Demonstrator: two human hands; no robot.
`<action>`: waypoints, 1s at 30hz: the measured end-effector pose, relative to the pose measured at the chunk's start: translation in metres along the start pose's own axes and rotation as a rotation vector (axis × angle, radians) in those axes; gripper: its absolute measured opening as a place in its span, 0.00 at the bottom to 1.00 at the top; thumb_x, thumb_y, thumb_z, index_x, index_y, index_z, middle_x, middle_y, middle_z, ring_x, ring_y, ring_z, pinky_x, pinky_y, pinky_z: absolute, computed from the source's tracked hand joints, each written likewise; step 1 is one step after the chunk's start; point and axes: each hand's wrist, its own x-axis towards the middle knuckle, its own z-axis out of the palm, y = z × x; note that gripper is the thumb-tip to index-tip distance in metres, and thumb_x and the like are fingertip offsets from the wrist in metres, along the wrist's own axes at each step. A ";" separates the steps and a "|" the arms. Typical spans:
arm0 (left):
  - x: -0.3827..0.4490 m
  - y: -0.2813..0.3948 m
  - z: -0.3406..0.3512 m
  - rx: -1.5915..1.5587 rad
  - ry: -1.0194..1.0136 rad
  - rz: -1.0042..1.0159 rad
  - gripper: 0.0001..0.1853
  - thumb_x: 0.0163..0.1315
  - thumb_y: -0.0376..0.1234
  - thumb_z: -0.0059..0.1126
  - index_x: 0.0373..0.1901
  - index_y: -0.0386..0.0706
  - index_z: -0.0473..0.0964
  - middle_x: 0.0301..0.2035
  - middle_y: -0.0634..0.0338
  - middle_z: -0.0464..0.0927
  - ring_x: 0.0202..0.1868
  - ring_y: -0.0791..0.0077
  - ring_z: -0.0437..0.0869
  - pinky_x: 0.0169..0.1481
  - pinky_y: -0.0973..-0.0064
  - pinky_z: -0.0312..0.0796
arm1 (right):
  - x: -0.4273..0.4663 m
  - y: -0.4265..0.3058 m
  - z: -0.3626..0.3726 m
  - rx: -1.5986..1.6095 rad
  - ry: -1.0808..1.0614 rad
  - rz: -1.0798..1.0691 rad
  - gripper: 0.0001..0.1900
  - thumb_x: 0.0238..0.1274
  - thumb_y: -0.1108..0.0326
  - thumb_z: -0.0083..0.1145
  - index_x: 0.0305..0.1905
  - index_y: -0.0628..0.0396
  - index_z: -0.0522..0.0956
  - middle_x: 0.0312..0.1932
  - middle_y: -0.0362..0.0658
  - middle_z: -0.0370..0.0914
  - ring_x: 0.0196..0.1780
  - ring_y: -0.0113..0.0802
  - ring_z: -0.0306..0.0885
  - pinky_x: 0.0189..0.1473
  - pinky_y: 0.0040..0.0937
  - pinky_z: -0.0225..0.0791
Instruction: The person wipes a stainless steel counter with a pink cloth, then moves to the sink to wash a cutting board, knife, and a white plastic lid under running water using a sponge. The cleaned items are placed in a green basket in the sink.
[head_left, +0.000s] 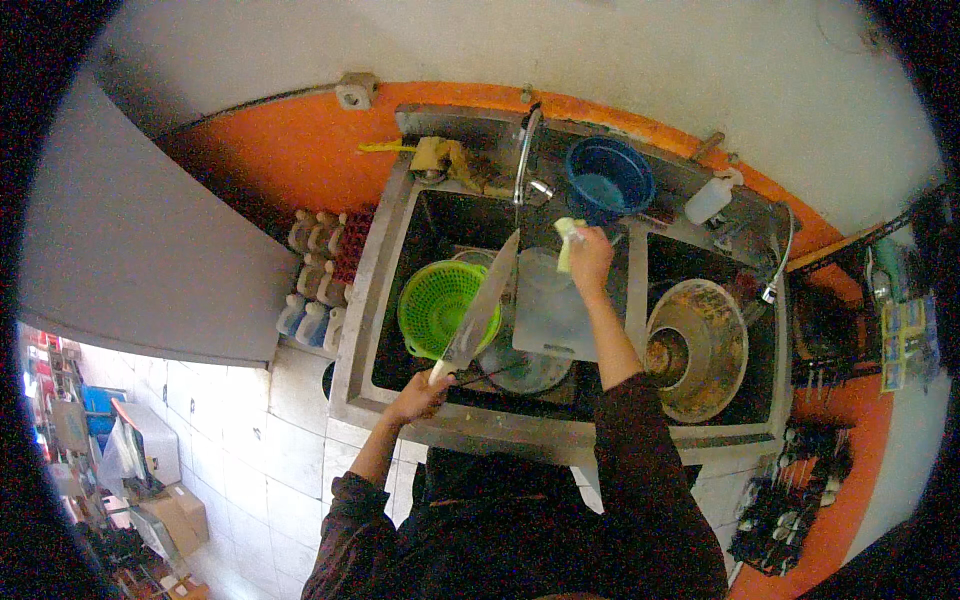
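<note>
My left hand (417, 397) grips the pale handle of a large kitchen knife (480, 307), its blade slanting up and away over the left sink basin. In my right hand (591, 259) is a pale yellow cloth or sponge (565, 244), held apart from the blade. Beneath the knife sits a bright green plastic colander (439, 304). A translucent plastic container or lid (551, 319) lies in the same basin, below my right hand. Beside it, a round clear bowl (525, 371) is partly covered. The chrome faucet (525, 157) arches above the knife tip.
A blue plastic basin (609, 180) stands behind my right hand. The right sink basin holds a large stained metal pot (709, 360). A white bottle (711, 199) and a second faucet (780, 262) are at the back right. Several jugs (311, 322) stand left of the metal sink (358, 341).
</note>
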 end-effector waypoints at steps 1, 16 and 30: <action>-0.001 0.001 -0.001 -0.041 -0.009 -0.018 0.17 0.57 0.46 0.46 0.21 0.43 0.63 0.10 0.68 0.61 0.09 0.83 0.60 0.11 0.81 0.53 | -0.011 -0.008 0.002 0.075 -0.031 -0.052 0.09 0.37 0.77 0.55 0.30 0.59 0.75 0.30 0.48 0.72 0.35 0.44 0.72 0.38 0.32 0.66; 0.019 -0.004 0.001 -0.108 -0.011 0.003 0.17 0.56 0.46 0.47 0.21 0.43 0.62 0.10 0.68 0.59 0.08 0.82 0.60 0.10 0.81 0.52 | -0.132 -0.044 0.011 0.185 -0.547 -0.161 0.08 0.38 0.79 0.51 0.30 0.60 0.73 0.33 0.49 0.71 0.37 0.47 0.71 0.38 0.35 0.65; 0.113 0.040 -0.005 0.512 -0.010 0.188 0.27 0.54 0.47 0.45 0.45 0.31 0.63 0.22 0.53 0.72 0.21 0.68 0.73 0.24 0.70 0.64 | -0.076 0.008 0.012 0.072 -0.207 0.042 0.08 0.36 0.72 0.58 0.28 0.56 0.75 0.31 0.49 0.73 0.35 0.44 0.72 0.40 0.36 0.65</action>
